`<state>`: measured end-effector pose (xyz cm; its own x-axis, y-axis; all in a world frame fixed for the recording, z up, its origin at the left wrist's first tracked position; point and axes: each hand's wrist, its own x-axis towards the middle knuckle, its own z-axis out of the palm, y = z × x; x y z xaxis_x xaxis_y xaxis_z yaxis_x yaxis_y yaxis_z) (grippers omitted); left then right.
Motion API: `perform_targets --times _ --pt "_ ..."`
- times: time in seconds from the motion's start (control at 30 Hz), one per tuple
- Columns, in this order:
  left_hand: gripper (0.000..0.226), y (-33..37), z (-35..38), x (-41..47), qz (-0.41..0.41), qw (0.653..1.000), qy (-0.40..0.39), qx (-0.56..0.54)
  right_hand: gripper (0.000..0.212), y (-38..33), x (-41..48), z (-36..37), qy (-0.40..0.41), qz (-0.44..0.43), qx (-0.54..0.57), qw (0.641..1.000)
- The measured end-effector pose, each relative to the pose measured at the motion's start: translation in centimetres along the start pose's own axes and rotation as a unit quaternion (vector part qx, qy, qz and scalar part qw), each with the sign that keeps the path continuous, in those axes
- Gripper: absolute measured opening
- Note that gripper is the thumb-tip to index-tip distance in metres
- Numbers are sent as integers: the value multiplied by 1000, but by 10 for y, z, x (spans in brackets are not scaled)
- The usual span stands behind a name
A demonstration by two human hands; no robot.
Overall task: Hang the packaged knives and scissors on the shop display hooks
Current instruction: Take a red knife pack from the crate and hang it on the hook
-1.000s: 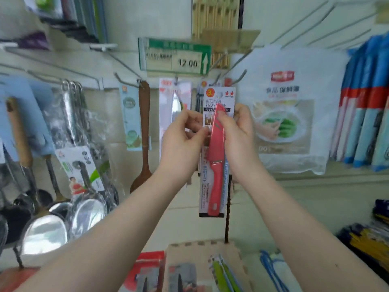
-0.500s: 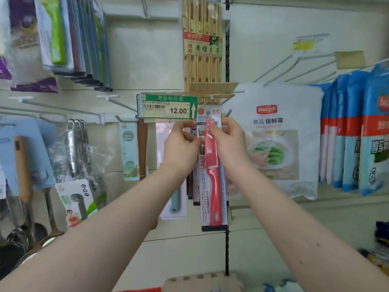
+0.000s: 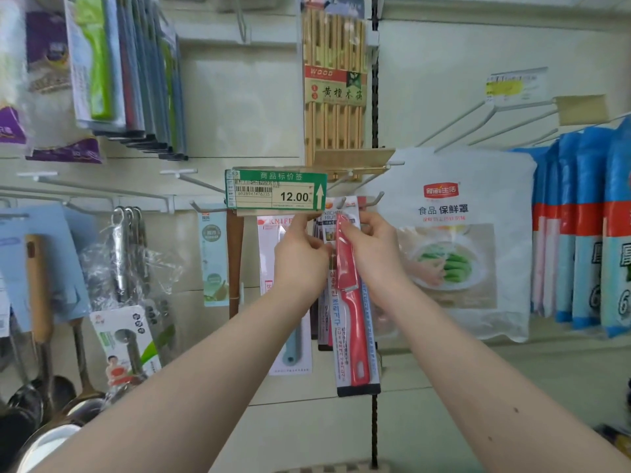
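A red fruit knife on a white card (image 3: pixel 353 322) hangs upright in front of the display wall, its top edge at the tips of two white wire hooks (image 3: pixel 343 202). My left hand (image 3: pixel 300 259) pinches the card's upper left edge. My right hand (image 3: pixel 374 254) grips its upper right side, thumb on the red blade cover. Behind it hang another carded knife with a pale blue handle (image 3: pixel 290 302) and several dark packs. Whether the card's hole is on a hook is hidden.
A green 12.00 price tag (image 3: pixel 276 192) sits just above my hands. Chopsticks (image 3: pixel 334 83) hang higher up, a white food-cover bag (image 3: pixel 454 240) and blue packs (image 3: pixel 580 227) to the right, ladles and spatulas (image 3: pixel 123 254) to the left.
Both hands have lifted the red knife card up and toward the wall, from below the price tag to the hook tips. My view has tilted upward.
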<state>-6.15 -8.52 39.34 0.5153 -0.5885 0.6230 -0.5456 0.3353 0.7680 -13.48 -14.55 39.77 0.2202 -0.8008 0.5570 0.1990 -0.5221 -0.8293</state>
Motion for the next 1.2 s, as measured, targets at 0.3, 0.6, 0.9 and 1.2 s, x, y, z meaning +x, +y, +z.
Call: perform_targets --times 0.3,0.6,0.9,1.2 --pt "54 -11 0 -9 31 993 -55 105 28 7 4 12 47 10 -52 997" --pt "51 -12 -6 -19 30 997 -42 63 43 13 -5 10 43 -2 -37 998" --pt "34 -14 -9 -36 80 995 -18 -56 51 15 -34 -5 21 -75 -45 996" --pt "27 -24 -26 -90 150 974 -26 -165 37 43 -81 -17 -18 -100 22 995"
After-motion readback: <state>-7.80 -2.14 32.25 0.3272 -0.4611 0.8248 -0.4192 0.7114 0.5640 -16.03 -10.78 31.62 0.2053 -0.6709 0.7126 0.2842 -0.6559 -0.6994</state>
